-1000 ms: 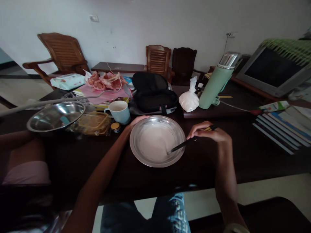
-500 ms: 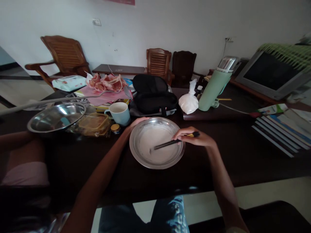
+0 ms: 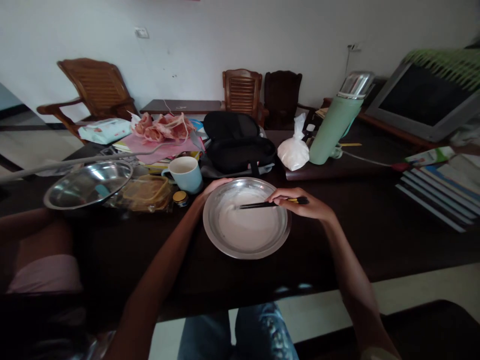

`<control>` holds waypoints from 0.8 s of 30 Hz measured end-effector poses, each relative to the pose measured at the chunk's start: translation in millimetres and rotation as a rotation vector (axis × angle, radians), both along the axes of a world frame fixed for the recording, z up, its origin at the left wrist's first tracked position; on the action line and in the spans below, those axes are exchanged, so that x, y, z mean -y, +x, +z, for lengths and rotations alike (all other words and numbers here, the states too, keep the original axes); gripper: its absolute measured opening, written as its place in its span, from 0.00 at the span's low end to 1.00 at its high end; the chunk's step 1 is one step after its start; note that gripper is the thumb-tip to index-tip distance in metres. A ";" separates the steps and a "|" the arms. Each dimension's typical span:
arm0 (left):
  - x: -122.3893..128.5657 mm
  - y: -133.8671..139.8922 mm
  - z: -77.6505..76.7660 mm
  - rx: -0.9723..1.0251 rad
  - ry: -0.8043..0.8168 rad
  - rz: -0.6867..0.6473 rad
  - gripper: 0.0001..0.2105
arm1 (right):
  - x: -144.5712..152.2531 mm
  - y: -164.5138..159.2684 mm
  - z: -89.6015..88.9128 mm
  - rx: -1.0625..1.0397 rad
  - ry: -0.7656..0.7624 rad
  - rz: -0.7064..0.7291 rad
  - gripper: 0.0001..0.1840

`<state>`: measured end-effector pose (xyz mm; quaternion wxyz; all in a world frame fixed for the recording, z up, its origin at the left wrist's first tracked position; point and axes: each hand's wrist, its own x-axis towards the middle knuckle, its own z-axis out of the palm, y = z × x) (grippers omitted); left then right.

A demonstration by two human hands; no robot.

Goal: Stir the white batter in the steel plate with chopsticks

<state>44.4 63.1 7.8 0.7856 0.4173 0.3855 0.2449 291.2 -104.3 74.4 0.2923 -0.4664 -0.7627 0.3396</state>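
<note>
A wide metal basin (image 3: 210, 220) stands on the dark table, with a pale, milky mixture (image 3: 250, 229) inside. My left hand (image 3: 216, 186) holds the basin's far left rim; its fingers are partly hidden behind the edge. Over the right rim, my right hand (image 3: 296, 201) is closed around a pair of black chopsticks (image 3: 255, 205). Their tips reach into the mixture on the left side of the basin, slightly blurred. Left of the basin are a light blue mug (image 3: 186, 176) and a small jar with a yellow lid (image 3: 180, 198).
At left, another metal basin (image 3: 56, 199) stands beside yellow plastic containers (image 3: 146, 192); a person's arm (image 3: 26, 220) is near it. Behind lies a black case (image 3: 240, 150). A tied bag of white powder (image 3: 294, 152), a green thermos (image 3: 332, 132) and stacked books (image 3: 438, 205) are at right.
The chopstick tips have swept away from me, toward the basin's far left side, and the chopsticks now lie nearly level across the view. My left hand stays on the rim. The view has shifted slightly.
</note>
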 end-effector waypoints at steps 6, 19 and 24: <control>1.7 -2.0 3.5 -0.015 0.007 -0.027 0.12 | 19.4 32.8 19.2 0.038 0.016 -0.108 0.11; 1.2 -2.0 -3.1 -0.025 0.000 -0.013 0.12 | 19.3 31.0 14.4 -0.005 -0.084 -0.033 0.10; 2.6 -2.1 2.1 -0.022 0.017 -0.025 0.12 | 7.0 0.0 3.0 -0.069 -0.084 0.139 0.11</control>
